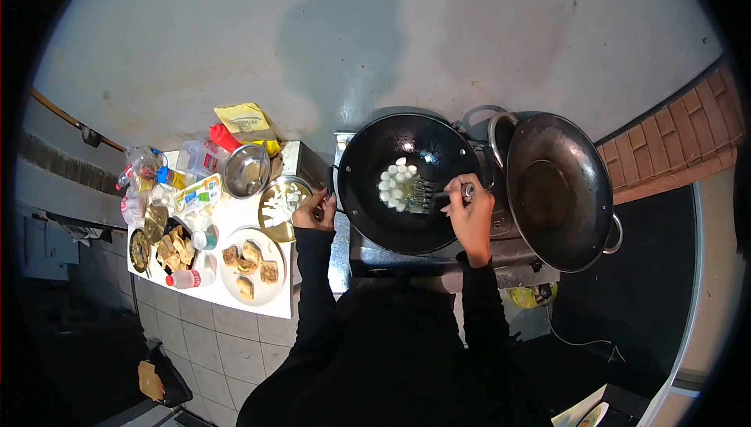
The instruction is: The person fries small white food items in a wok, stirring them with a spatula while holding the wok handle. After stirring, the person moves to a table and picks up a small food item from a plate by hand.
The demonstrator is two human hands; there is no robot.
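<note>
A black wok (375, 139) sits on the stove, with small white rounded pieces (397, 184) in a little bubbling liquid at its middle. My right hand (471, 212) is closed around the handle of a slotted spatula (422, 195), whose head rests among the white pieces. At the wok's left side, my left hand (314, 212) has curled fingers at the wok handle (332, 181); the exact grip is partly hidden. Just left of that hand lies a round metal tray (271, 227) with cut white pieces.
A second wok (559, 192) stands right of the first. The white table (227, 299) at left bears a plate (271, 290) of browned fried pieces, a metal bowl (246, 170), a red-capped bottle (190, 278) and a yellow packet (245, 123). Wall behind.
</note>
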